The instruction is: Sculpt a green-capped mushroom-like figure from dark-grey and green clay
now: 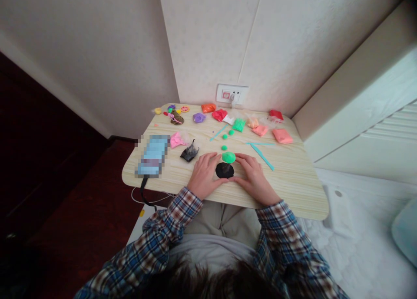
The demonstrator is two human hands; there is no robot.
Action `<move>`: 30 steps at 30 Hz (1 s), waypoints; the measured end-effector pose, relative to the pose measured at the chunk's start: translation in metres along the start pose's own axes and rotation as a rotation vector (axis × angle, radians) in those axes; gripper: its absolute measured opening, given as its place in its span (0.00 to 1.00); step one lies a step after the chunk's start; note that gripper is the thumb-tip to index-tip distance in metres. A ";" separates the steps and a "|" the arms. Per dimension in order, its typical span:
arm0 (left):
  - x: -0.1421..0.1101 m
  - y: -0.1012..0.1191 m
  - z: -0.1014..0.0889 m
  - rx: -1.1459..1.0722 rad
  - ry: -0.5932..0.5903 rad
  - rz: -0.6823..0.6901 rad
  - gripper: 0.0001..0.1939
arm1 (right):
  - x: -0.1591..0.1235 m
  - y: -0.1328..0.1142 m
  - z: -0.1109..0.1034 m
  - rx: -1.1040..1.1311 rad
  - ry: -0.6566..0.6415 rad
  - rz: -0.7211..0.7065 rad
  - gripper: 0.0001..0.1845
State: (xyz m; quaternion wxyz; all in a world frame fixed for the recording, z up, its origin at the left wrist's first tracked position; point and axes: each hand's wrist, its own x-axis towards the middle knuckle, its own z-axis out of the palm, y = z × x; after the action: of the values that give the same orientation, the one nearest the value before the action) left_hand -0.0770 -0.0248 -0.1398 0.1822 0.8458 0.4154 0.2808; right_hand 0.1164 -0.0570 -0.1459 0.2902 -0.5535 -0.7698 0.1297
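Note:
A small clay figure stands upright at the table's near edge, with a flat black clay base (224, 170), a short dark stem and a green clay cap (228, 157) on top. My left hand (206, 173) curves round its left side, and my right hand (255, 175) curves round its right. Both thumbs meet at the front rim of the base, while the forefingers reach up beside the cap. Beyond the cap lie several small green clay balls (224, 147). An opened packet of black clay (189, 152) lies to the left of my left hand.
Blue plastic modelling tools (262, 156) lie right of centre. Clay packets line the back, among them green (239, 125), purple (199, 117) and salmon (282, 136). A phone (153, 156) with a cable rests at left. A wall socket (232, 94) sits behind the table (293, 190).

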 end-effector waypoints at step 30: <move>0.002 -0.002 -0.003 -0.027 0.056 0.003 0.25 | 0.005 -0.003 0.002 0.038 0.023 -0.015 0.23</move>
State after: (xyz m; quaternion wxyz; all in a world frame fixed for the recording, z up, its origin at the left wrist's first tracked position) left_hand -0.0789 -0.0213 -0.1381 0.1815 0.8356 0.4154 0.3103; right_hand 0.1119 -0.0535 -0.1441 0.3104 -0.5435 -0.7680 0.1360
